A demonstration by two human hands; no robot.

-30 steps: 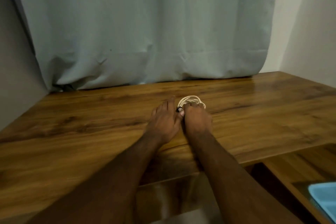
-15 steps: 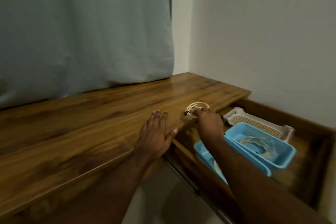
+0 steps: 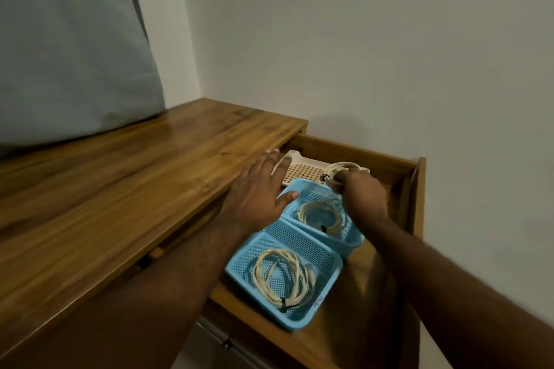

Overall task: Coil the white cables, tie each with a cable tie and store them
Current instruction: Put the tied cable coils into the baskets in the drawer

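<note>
My right hand (image 3: 358,193) grips a coiled white cable (image 3: 341,167) with a black tie, holding it over the white perforated basket (image 3: 302,171) at the back of the open drawer (image 3: 415,189). My left hand (image 3: 257,189) lies flat with spread fingers at the desk's edge, partly over the drawer. Two blue baskets sit in the drawer: the middle blue basket (image 3: 353,238) holds a tied white coil (image 3: 319,214), and the near blue basket (image 3: 248,257) holds another tied white coil (image 3: 281,277).
The wooden desk top (image 3: 120,195) runs to the left under a grey-green curtain (image 3: 69,45). A pale wall (image 3: 389,54) stands close behind and to the right of the drawer. The drawer's wooden side rises at the right.
My right hand carried the tied coil from the desk top rightward to above the white basket in the drawer. My left hand let go and moved to the desk's edge. The view swung right.
</note>
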